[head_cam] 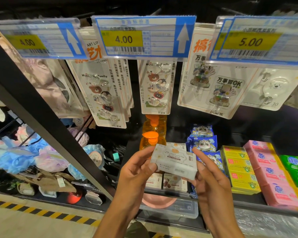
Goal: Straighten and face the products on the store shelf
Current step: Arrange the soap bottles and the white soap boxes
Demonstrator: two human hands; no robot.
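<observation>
Both hands are on it now: the white soap box [175, 160] is hanging in the air just in front of and to the right of the orange bottle [149, 141], clear of the shelf [246, 202]. The left hand [136, 170], on the bottle's side, is pinching the box's near-left corner, thumb [152, 166] pressing the front face and fingers curling over the top edge. The right hand [212, 184], farther from the bottle, is cradling the other end, index finger lying along the end face and the remaining fingers curling underneath. The box's long axis is running away from the bottle, hand to hand, and dipping toward the right hand, with the printed face tipping up at the camera. The matching boxes [175, 183] are sitting on the shelf in front of the bottle and directly below the held one, with blue panda packs [202, 143] just right of the bottle. It looks like the box is heading for that row, so the move is going to call for levelling that axis and lowering it straight down. Neither hand is nearer, since each is gripping an end.
</observation>
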